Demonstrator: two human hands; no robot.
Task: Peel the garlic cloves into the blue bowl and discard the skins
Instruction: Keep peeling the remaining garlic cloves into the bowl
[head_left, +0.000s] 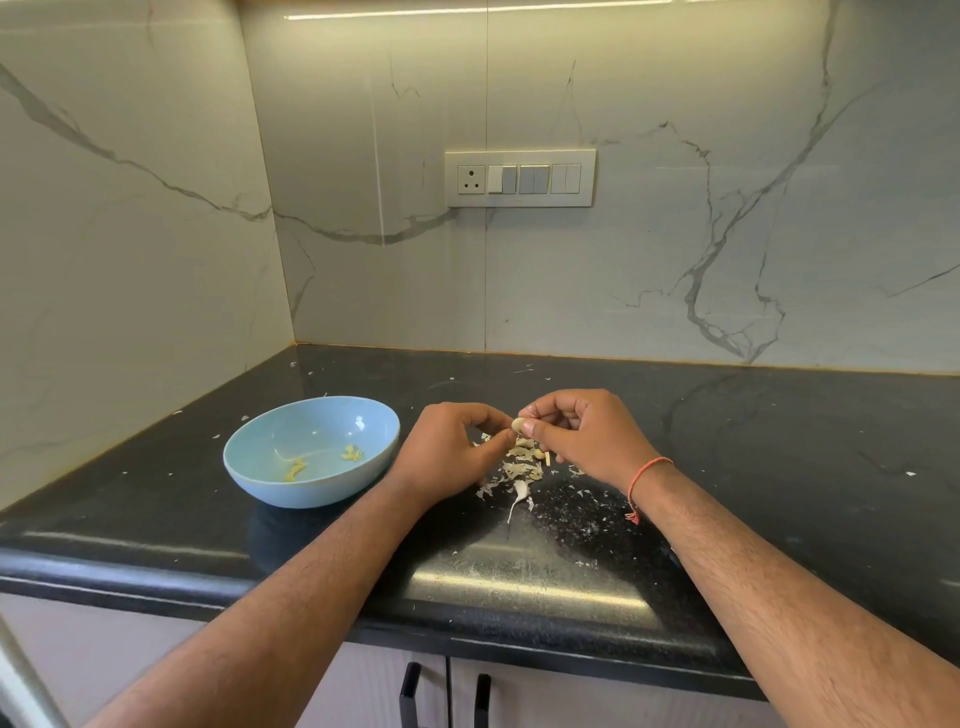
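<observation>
On a black countertop (779, 441), beside the blue bowl (249, 457) already holding a few peeled pieces, a person is peeling. The right hand (587, 436) is pinching a garlic clove (517, 425) above the skins (522, 465), the left hand (447, 447) curling loosely alongside, whether it touches unclear. Next, likely: stripping the last skin, then dropping the clove in the bowl.

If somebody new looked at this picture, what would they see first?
First, the two hands in the middle: the left hand and right hand pinch a small garlic clove between them above the black counter. Just under them lies a pile of papery garlic skins. To the left sits the blue bowl with a few yellowish peeled pieces inside.
</observation>
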